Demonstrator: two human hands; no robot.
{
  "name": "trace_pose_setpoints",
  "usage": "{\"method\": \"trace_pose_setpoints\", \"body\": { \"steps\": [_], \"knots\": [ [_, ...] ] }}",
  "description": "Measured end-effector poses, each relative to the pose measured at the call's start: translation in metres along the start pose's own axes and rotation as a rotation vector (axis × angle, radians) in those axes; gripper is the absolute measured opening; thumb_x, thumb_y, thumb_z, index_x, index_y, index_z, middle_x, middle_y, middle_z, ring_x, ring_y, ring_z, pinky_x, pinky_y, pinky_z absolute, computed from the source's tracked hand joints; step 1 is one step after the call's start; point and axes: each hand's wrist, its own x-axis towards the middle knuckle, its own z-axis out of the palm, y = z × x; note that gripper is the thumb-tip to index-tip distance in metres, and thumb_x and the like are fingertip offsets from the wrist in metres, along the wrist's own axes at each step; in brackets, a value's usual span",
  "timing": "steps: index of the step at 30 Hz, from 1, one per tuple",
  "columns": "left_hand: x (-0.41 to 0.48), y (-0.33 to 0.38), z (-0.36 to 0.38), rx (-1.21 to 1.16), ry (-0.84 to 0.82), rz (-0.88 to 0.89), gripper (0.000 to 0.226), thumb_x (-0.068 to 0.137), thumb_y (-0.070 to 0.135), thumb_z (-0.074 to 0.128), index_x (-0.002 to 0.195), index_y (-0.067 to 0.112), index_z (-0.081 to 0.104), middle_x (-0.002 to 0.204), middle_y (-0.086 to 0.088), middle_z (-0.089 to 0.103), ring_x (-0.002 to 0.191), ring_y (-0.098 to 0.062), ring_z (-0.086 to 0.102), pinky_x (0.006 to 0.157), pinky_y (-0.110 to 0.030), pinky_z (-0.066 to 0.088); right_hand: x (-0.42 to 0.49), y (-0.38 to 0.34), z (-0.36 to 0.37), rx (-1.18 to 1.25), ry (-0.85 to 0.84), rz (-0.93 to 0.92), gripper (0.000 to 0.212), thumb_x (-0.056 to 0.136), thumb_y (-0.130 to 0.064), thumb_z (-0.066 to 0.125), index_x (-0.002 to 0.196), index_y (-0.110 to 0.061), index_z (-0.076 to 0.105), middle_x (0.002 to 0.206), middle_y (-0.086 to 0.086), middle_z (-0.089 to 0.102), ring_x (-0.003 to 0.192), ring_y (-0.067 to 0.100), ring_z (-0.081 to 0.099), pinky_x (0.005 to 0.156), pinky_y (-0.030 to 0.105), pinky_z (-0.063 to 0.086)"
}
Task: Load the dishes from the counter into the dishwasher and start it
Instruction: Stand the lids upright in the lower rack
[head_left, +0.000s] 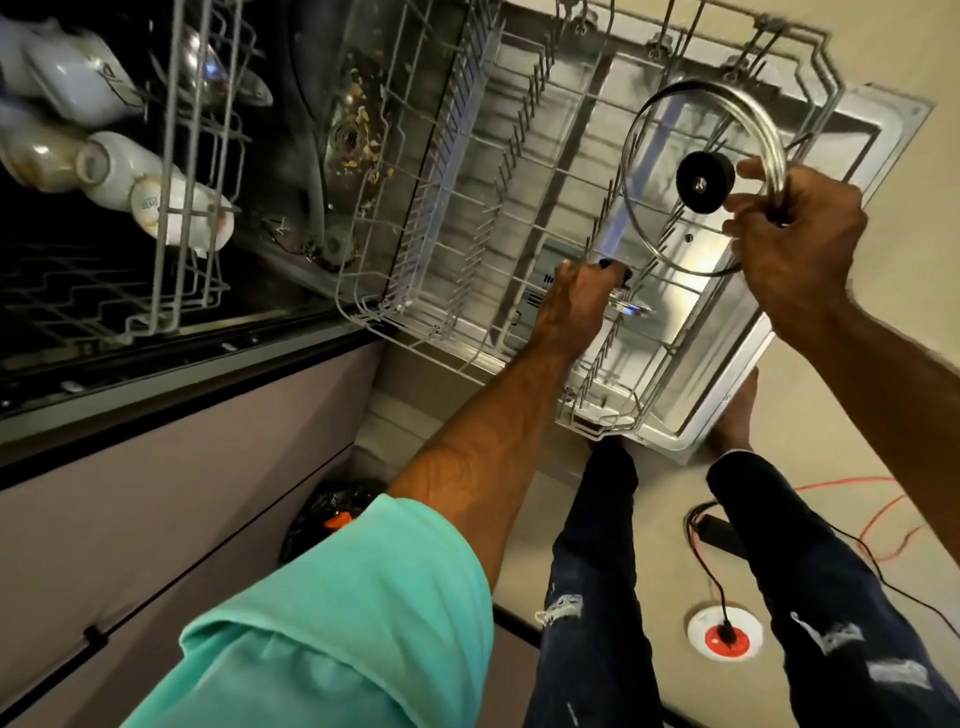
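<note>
**Glass lid over the lower rack, both hands occupied**

Glass lid (662, 166), steel-rimmed, black knob (705, 183) at centre: at 1 o'clock in the view, above the far right part of the pulled-out lower rack (358, 312). Its knob side faces the camera. It shows as an oval, longer from 12 to 6 o'clock. Whether its lower edge touches the tines cannot be told.

Right hand (795, 234): thumb and curled fingers pinch the lid's rim at its 3 o'clock edge.

Left hand (582, 296): near the view's centre, reaching down into the rack, fingers closed round a black-handled metal item (628, 307) of a kind I cannot tell.

Upper rack (174, 218): at 9 to 10 o'clock, holding white cups (130, 171) lying on their sides.
</note>
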Motion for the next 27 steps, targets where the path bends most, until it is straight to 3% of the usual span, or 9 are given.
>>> {"method": "trace_pose_setpoints", "body": {
  "steps": [5, 9, 12, 15, 18, 22, 27],
  "knots": [
    [0.004, -0.003, -0.001, -0.148, 0.066, -0.047, 0.05, 0.083, -0.017, 0.06, 0.122, 0.014, 0.069, 0.116, -0.008, 0.073, 0.106, -0.018, 0.069, 0.083, -0.032, 0.061, 0.008, 0.002, -0.002, -0.105, -0.047, -0.046, 0.02, 0.086, -0.021, 0.059, 0.096, -0.012, 0.074, 0.091, 0.012, 0.074, 0.081, 0.03, 0.071, 0.072, 0.053, 0.058],
    [-0.007, 0.001, -0.011, -0.192, 0.198, -0.165, 0.04, 0.083, 0.004, 0.076, 0.12, 0.012, 0.062, 0.118, -0.005, 0.066, 0.111, -0.016, 0.061, 0.089, -0.027, 0.054, 0.014, -0.003, -0.005, -0.171, -0.15, -0.134, 0.019, 0.089, -0.018, 0.059, 0.098, -0.013, 0.075, 0.092, 0.009, 0.075, 0.081, 0.025, 0.071, 0.073, 0.048, 0.06],
    [-0.012, -0.002, -0.016, -0.248, 0.236, -0.245, 0.043, 0.085, 0.018, 0.078, 0.122, 0.008, 0.058, 0.121, -0.009, 0.063, 0.114, -0.02, 0.058, 0.095, -0.028, 0.049, 0.016, -0.01, -0.003, -0.203, -0.238, -0.209, 0.015, 0.092, -0.012, 0.06, 0.098, -0.011, 0.074, 0.087, 0.01, 0.072, 0.077, 0.023, 0.067, 0.07, 0.032, 0.055],
    [-0.013, -0.003, -0.023, -0.286, 0.207, -0.281, 0.042, 0.087, 0.02, 0.077, 0.122, 0.005, 0.058, 0.123, -0.012, 0.062, 0.117, -0.023, 0.06, 0.099, -0.034, 0.051, 0.017, -0.02, 0.004, -0.251, -0.316, -0.293, 0.013, 0.094, -0.008, 0.06, 0.098, -0.012, 0.072, 0.079, 0.002, 0.065, 0.067, 0.014, 0.055, 0.062, 0.016, 0.04],
    [-0.013, -0.003, -0.024, -0.293, 0.213, -0.288, 0.04, 0.087, 0.018, 0.078, 0.12, 0.006, 0.059, 0.123, -0.011, 0.062, 0.118, -0.023, 0.06, 0.098, -0.033, 0.052, 0.019, -0.026, 0.012, -0.336, -0.361, -0.324, 0.018, 0.092, -0.003, 0.06, 0.103, -0.011, 0.072, 0.079, -0.004, 0.06, 0.067, 0.013, 0.053, 0.059, 0.017, 0.037],
    [-0.014, -0.005, -0.023, -0.315, 0.226, -0.293, 0.036, 0.086, 0.013, 0.078, 0.117, 0.007, 0.061, 0.121, -0.009, 0.065, 0.117, -0.022, 0.061, 0.094, -0.026, 0.049, 0.021, -0.029, 0.023, -0.393, -0.386, -0.38, 0.039, 0.09, 0.001, 0.057, 0.123, -0.015, 0.069, 0.082, 0.002, 0.066, 0.071, 0.017, 0.057, 0.067, 0.022, 0.038],
    [-0.013, -0.009, -0.019, -0.311, 0.23, -0.292, 0.041, 0.084, 0.005, 0.076, 0.121, 0.004, 0.059, 0.122, -0.011, 0.066, 0.116, -0.023, 0.063, 0.094, -0.023, 0.049, 0.024, -0.029, 0.033, -0.456, -0.432, -0.35, 0.036, 0.091, 0.003, 0.056, 0.121, -0.011, 0.069, 0.086, 0.011, 0.069, 0.069, 0.024, 0.06, 0.063, 0.023, 0.038]
  ]
}}
